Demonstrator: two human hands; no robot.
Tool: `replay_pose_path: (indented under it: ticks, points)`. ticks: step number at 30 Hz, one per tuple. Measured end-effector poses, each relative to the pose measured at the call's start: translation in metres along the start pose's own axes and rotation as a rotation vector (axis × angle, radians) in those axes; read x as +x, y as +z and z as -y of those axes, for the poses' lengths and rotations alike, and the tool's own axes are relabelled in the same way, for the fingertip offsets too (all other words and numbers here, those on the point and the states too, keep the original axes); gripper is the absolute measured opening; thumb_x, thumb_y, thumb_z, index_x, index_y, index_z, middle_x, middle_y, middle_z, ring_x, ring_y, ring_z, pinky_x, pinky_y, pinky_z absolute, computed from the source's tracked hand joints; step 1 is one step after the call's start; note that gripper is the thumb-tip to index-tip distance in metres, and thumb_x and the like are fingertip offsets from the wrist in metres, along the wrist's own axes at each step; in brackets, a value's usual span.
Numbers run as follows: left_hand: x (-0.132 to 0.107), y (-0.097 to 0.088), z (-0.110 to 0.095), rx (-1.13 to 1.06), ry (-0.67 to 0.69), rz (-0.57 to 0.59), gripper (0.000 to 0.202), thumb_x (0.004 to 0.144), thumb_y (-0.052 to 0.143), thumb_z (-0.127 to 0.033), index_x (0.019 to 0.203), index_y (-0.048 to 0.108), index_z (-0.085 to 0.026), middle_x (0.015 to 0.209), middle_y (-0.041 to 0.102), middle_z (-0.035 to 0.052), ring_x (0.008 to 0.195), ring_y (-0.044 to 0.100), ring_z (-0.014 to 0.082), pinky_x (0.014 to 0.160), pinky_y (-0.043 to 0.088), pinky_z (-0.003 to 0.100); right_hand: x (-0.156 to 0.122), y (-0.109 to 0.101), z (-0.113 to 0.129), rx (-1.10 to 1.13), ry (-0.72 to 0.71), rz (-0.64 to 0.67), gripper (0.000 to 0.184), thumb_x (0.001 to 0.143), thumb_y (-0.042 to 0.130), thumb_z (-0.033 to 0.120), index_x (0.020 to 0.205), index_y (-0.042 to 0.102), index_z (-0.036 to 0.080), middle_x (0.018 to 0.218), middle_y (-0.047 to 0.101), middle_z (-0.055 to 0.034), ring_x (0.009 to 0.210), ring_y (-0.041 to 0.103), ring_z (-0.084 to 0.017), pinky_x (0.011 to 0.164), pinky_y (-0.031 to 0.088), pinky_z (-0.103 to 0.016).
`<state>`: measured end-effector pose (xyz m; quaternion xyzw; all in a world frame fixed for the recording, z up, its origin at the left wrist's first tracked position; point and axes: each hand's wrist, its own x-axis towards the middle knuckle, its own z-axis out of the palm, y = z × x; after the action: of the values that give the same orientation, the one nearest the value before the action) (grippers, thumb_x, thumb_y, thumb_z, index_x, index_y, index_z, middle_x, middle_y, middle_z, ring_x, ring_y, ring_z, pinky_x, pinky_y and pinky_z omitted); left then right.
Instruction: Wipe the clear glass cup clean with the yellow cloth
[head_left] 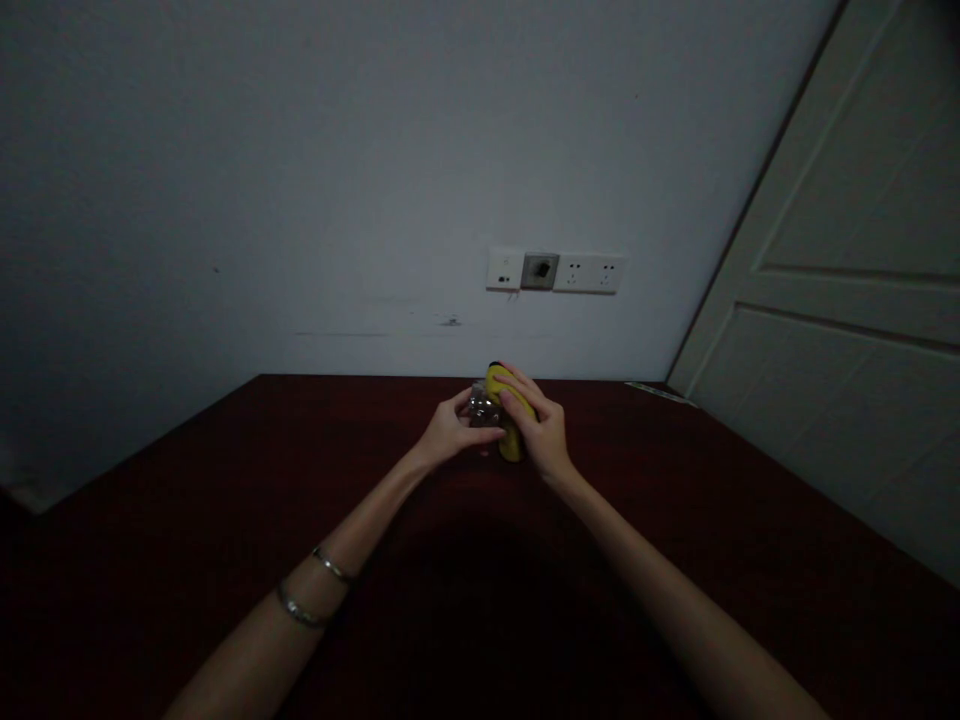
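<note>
Forearms (675,605) over table (315,430)
My left hand (448,434) clasps clear thing (484,405), right hand (544,430) yellow cloth (511,446); seemingly wiping; next stroke wants steady grip

Two silvery bangles (298,609) around the left forearm (319,586)

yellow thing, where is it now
The yellow thing is near the head view's centre, in the right hand, right of the clear object in the left hand.

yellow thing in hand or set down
In hand: the right hand curls its fingers over the yellow thing. I can't tell whether it touches the table.
</note>
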<state>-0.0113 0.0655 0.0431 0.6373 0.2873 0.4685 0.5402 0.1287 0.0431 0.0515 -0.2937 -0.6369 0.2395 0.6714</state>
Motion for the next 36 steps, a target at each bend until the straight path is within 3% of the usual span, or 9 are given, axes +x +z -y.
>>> replay_pose_path:
  ticks: [3,5,9,13,22,25,30,36]
  points:
    - [0.0,0.001,-0.002,0.03,-0.008,0.026,0.072,0.051,0.08,-0.023,0.115,0.05,-0.012,0.085,0.064,0.0051,0.062,0.06,0.0134,0.048,0.052,0.024,0.006,-0.005,-0.008,0.121,0.163,-0.035,0.029,0.077,0.06,0.038,0.102,0.068,0.025,0.118,0.063,-0.0049,0.114,0.054,-0.023,0.101,0.038,-0.043]
    - [0.0,0.002,-0.002,0.04,-0.02,0.029,0.071,0.052,0.08,-0.024,0.115,0.05,-0.012,0.084,0.064,0.005,0.059,0.059,0.012,0.046,0.052,0.024,0.01,-0.01,-0.01,0.161,0.225,0.009,0.031,0.076,0.062,0.039,0.102,0.068,0.024,0.116,0.064,-0.0052,0.112,0.056,-0.024,0.098,0.041,-0.044]
    - [0.0,0.002,-0.002,0.054,-0.085,0.015,0.059,0.058,0.077,-0.028,0.11,0.053,-0.012,0.08,0.063,0.0041,0.048,0.055,0.0079,0.044,0.052,0.024,0.014,-0.019,0.0,0.029,0.039,0.178,0.02,0.075,0.064,0.036,0.092,0.071,0.028,0.121,0.061,-0.0023,0.113,0.055,-0.022,0.099,0.04,-0.043]
    - [0.001,0.003,-0.003,0.061,-0.103,-0.017,0.055,0.062,0.075,-0.028,0.109,0.052,-0.011,0.079,0.062,0.004,0.051,0.057,0.0084,0.044,0.053,0.023,0.012,-0.018,0.01,-0.094,-0.14,0.293,0.016,0.075,0.065,0.031,0.09,0.071,0.032,0.123,0.059,0.0003,0.113,0.054,-0.021,0.1,0.039,-0.044]
    - [0.003,0.005,-0.003,0.083,-0.099,-0.019,0.073,0.054,0.08,-0.024,0.116,0.043,-0.011,0.093,0.06,0.0092,0.065,0.061,0.0139,0.042,0.053,0.023,0.016,-0.014,-0.003,-0.029,0.061,0.077,0.024,0.077,0.062,0.036,0.097,0.07,0.027,0.115,0.064,-0.0048,0.112,0.056,-0.022,0.1,0.04,-0.043]
    - [0.004,0.004,-0.001,0.106,-0.107,-0.031,0.069,0.056,0.078,-0.023,0.115,0.044,-0.011,0.091,0.06,0.0083,0.065,0.06,0.0136,0.042,0.053,0.022,0.013,-0.013,-0.002,-0.102,-0.025,0.109,0.021,0.078,0.061,0.034,0.097,0.07,0.028,0.119,0.062,-0.0037,0.111,0.056,-0.021,0.098,0.041,-0.042]
    - [0.006,0.0,0.0,0.16,-0.1,-0.059,0.058,0.059,0.073,-0.016,0.11,0.048,-0.011,0.086,0.06,0.006,0.063,0.06,0.0129,0.042,0.053,0.022,0.007,-0.011,0.007,-0.255,-0.266,0.311,0.022,0.079,0.06,0.024,0.097,0.069,0.031,0.126,0.056,-0.0007,0.118,0.051,-0.021,0.1,0.04,-0.044]
    - [0.005,0.002,0.0,0.167,-0.083,-0.066,0.068,0.055,0.078,-0.027,0.113,0.047,-0.01,0.086,0.059,0.007,0.064,0.059,0.0141,0.041,0.053,0.024,0.01,-0.008,0.004,-0.199,-0.112,0.132,0.021,0.08,0.059,0.027,0.098,0.069,0.03,0.12,0.06,-0.0027,0.109,0.057,-0.02,0.096,0.044,-0.04]
